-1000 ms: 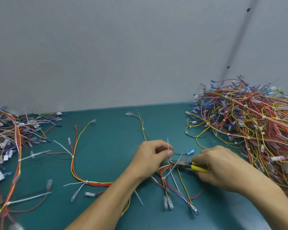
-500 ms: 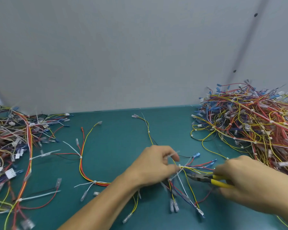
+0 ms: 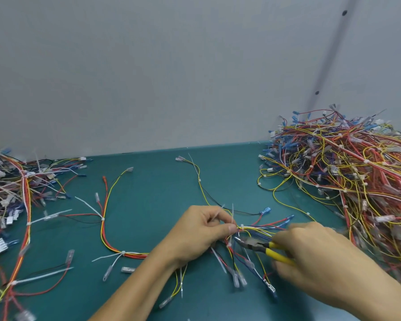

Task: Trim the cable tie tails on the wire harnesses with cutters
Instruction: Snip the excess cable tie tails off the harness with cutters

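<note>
Your left hand (image 3: 200, 234) pinches the wire harness (image 3: 256, 227) over the middle of the green bench (image 3: 160, 193), fingers curled beside an upright cable tie tail (image 3: 232, 213). Your right hand (image 3: 315, 258) wraps its fingers round the yellow-handled cutters (image 3: 261, 246), whose tip is just below the bundle.

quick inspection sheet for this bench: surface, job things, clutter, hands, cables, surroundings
surface: teal bench mat, no damage seen
job's things: harness lifted at centre, its white tie tail sticking up untrimmed; yellow-handled cutters just below it
clutter: loose harness lying at centre-left with long tie tails
grippers: left hand pinches the harness; right hand grips the cutters
cables: right pile large and tangled; left pile smaller
surroundings: plain grey wall behind the bench
</note>
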A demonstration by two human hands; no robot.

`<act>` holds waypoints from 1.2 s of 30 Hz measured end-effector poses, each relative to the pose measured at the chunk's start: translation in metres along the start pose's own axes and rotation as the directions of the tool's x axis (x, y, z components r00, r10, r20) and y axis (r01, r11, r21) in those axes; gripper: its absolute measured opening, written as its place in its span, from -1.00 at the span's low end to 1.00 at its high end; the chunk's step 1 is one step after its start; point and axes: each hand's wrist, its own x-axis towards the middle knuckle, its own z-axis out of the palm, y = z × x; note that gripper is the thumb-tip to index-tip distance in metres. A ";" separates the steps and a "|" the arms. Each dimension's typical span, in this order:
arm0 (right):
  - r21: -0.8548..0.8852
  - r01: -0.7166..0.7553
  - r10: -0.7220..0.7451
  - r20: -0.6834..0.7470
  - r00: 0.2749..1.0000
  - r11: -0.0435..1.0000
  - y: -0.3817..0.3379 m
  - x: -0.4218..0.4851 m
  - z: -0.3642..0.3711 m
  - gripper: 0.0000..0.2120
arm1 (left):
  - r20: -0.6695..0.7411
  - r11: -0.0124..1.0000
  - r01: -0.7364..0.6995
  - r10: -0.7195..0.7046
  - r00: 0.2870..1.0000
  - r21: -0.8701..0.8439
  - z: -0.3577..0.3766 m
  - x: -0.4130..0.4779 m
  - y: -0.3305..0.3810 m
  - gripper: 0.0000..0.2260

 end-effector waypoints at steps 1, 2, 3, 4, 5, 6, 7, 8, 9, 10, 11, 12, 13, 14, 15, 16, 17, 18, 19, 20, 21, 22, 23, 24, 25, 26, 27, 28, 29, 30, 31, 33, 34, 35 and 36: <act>0.001 -0.006 0.006 -0.003 1.000 1.000 -0.002 0.000 0.001 -0.74 | -0.007 1.000 0.001 -0.001 1.000 0.000 0.001 0.001 -0.001 -0.89; 0.003 -0.016 0.016 -0.006 1.000 1.000 -0.004 0.000 0.002 -0.74 | -0.013 1.000 0.004 -0.004 1.000 -0.003 0.001 0.001 -0.001 -0.88; 0.007 -0.027 0.027 -0.007 1.000 1.000 -0.006 0.001 0.003 -0.74 | -0.020 1.000 0.007 -0.007 1.000 -0.005 0.001 0.001 -0.001 -0.87; 0.013 -0.035 0.035 -0.009 0.999 0.999 -0.007 0.001 0.003 -0.73 | -0.027 1.000 0.009 -0.009 1.000 -0.009 0.001 0.001 -0.002 -0.87; 0.020 -0.037 0.038 -0.008 0.999 0.999 -0.008 0.001 0.004 -0.73 | -0.033 1.000 0.010 -0.010 0.999 -0.015 0.001 0.001 -0.003 -0.87; 0.027 -0.035 0.036 -0.006 0.999 0.999 -0.009 0.001 0.004 -0.72 | -0.038 1.000 0.011 -0.012 0.999 -0.023 0.001 0.001 -0.003 -0.86; 0.035 -0.033 0.033 -0.004 0.999 0.999 -0.010 0.000 0.005 -0.72 | -0.043 0.999 0.013 -0.014 0.999 -0.032 0.001 0.002 -0.004 -0.86; 0.041 -0.032 0.032 -0.002 0.999 0.999 -0.009 0.000 0.004 -0.72 | -0.043 0.999 0.014 -0.016 0.999 -0.039 0.001 0.002 -0.004 -0.86; 0.045 -0.033 0.033 0.001 0.999 0.998 -0.009 -0.001 0.004 -0.72 | -0.041 0.999 0.016 -0.018 0.999 -0.044 0.001 0.002 -0.005 -0.86; 0.045 -0.037 0.037 0.007 0.999 0.998 -0.008 -0.001 0.002 -0.72 | -0.037 0.999 0.018 -0.020 0.999 -0.048 0.000 0.002 -0.005 -0.86; 0.041 -0.042 0.042 0.013 0.999 0.998 -0.007 -0.001 0.000 -0.70 | -0.034 0.999 0.020 -0.021 0.999 -0.049 0.000 0.002 -0.005 -0.87; 0.034 -0.047 0.046 0.020 0.999 0.998 -0.007 -0.002 -0.001 -0.69 | -0.033 0.999 0.019 -0.021 0.999 -0.047 0.000 0.002 -0.005 -0.87; 0.033 -0.051 0.050 0.026 0.998 0.998 -0.006 -0.002 -0.002 -0.68 | -0.035 0.999 0.018 -0.020 0.999 -0.044 0.000 0.002 -0.006 -0.88; 0.037 -0.054 0.053 0.032 0.998 0.998 -0.006 -0.001 -0.002 -0.69 | -0.036 0.999 0.017 -0.019 0.999 -0.040 0.000 0.002 -0.006 -0.88; 0.043 -0.053 0.052 0.037 0.998 0.998 -0.007 -0.001 -0.001 -0.70 | -0.035 0.999 0.017 -0.019 0.999 -0.037 0.000 0.002 -0.006 -0.88; 0.046 -0.049 0.047 0.040 0.998 0.998 -0.007 -0.001 0.000 -0.71 | -0.034 0.999 0.018 -0.019 0.999 -0.033 0.000 0.002 -0.006 -0.88; 0.043 -0.044 0.042 0.041 0.998 0.998 -0.009 0.000 0.001 -0.71 | -0.035 0.999 0.017 -0.018 0.999 -0.030 -0.001 0.002 -0.006 -0.89; 0.038 -0.042 0.040 0.038 0.998 0.998 -0.010 -0.001 0.002 -0.69 | -0.037 0.999 0.017 -0.018 0.999 -0.027 -0.001 0.002 -0.007 -0.90; 0.037 -0.040 0.039 0.031 0.999 0.999 -0.011 -0.001 0.002 -0.68 | -0.039 1.000 0.018 -0.019 0.999 -0.025 -0.001 0.002 -0.007 -0.91; 0.041 -0.038 0.037 0.023 0.999 0.998 -0.011 -0.001 0.002 -0.69 | -0.040 1.000 0.019 -0.019 0.999 -0.024 -0.001 0.002 -0.007 -0.91; 0.048 -0.035 0.034 0.016 0.999 0.998 -0.010 -0.001 0.002 -0.70 | -0.037 1.000 0.020 -0.021 0.999 -0.024 -0.001 0.002 -0.007 -0.90; 0.056 -0.034 0.033 0.017 0.999 0.998 -0.009 -0.001 0.001 -0.71 | -0.032 0.999 0.022 -0.023 0.999 -0.024 -0.001 0.002 -0.007 -0.89; 0.067 -0.036 0.035 0.021 0.999 0.997 -0.009 -0.002 0.000 -0.72 | -0.026 0.999 0.024 -0.025 0.999 -0.025 -0.001 0.002 -0.007 -0.88; 0.077 -0.040 0.038 0.026 0.999 0.996 -0.009 -0.002 -0.001 -0.72 | -0.021 0.999 0.026 -0.026 0.999 -0.025 -0.001 0.002 -0.006 -0.88; 0.086 -0.043 0.041 0.027 0.999 0.995 -0.009 -0.002 -0.002 -0.72 | -0.019 0.999 0.026 -0.027 0.999 -0.025 -0.001 0.002 -0.006 -0.87; 0.093 -0.047 0.044 0.029 0.999 0.995 -0.009 -0.003 -0.003 -0.72 | -0.021 0.999 0.027 -0.028 0.999 -0.025 -0.001 0.002 -0.006 -0.86; 0.099 -0.049 0.046 0.034 0.998 0.994 -0.010 -0.003 -0.004 -0.73 | -0.027 0.999 0.029 -0.030 0.999 -0.025 -0.001 0.003 -0.006 -0.86; 0.099 -0.050 0.046 0.042 0.998 0.994 -0.011 -0.003 -0.004 -0.74 | -0.032 0.999 0.031 -0.031 0.999 -0.025 -0.001 0.003 -0.006 -0.85; 0.096 -0.052 0.048 0.052 0.998 0.994 -0.012 -0.003 -0.004 -0.75 | -0.034 0.999 0.030 -0.031 0.999 -0.023 -0.002 0.003 -0.007 -0.85; 0.092 -0.057 0.052 0.061 0.997 0.994 -0.013 -0.004 -0.005 -0.74 | -0.033 0.999 0.028 -0.028 0.999 -0.022 -0.001 0.003 -0.007 -0.86; 0.089 -0.063 0.057 0.070 0.996 0.994 -0.014 -0.004 -0.005 -0.74 | -0.031 0.999 0.025 -0.026 0.999 -0.022 -0.001 0.003 -0.007 -0.86; 0.086 -0.070 0.063 0.086 0.994 0.994 -0.015 -0.004 -0.006 -0.74 | -0.035 0.999 0.027 -0.028 0.999 -0.028 -0.001 0.003 -0.008 -0.88; 0.084 -0.074 0.066 0.093 0.993 0.994 -0.016 -0.004 -0.006 -0.74 | -0.038 0.999 0.029 -0.030 0.999 -0.030 -0.001 0.003 -0.008 -0.88; 0.078 -0.079 0.071 0.102 0.992 0.994 -0.018 -0.004 -0.007 -0.72 | -0.041 0.999 0.029 -0.030 0.999 -0.034 -0.001 0.003 -0.009 -0.87; 0.072 -0.086 0.078 0.107 0.991 0.994 -0.019 -0.004 -0.007 -0.69 | -0.043 0.999 0.029 -0.031 0.999 -0.037 -0.001 0.003 -0.009 -0.87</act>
